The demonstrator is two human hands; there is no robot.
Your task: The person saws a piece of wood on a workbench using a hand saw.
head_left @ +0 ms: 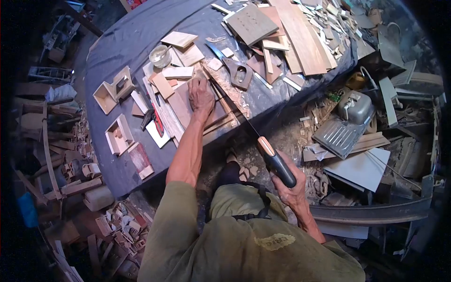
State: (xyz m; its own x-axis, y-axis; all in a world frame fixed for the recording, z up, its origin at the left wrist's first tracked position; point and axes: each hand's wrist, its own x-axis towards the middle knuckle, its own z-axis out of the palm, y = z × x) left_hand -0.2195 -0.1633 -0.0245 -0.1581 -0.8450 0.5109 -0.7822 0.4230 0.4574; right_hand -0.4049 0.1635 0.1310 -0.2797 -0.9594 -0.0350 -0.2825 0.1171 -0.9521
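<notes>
The right hand (287,188) is closed around the black handle of a handsaw (263,145), whose thin blade runs up to the wooden board (188,105) at the table (117,42) edge. The left hand (201,94) lies flat, fingers spread, pressing that board down just beside the blade. Further left sit two small open wooden boxes (112,89), their contents unclear, and a glass jar (159,55).

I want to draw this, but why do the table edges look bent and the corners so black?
In the head view, the wide lens curves the table like a bowl and blackens the corners. The middle is sharp and evenly lit: the left hand pressing wood, the right hand gripping the saw.
</notes>
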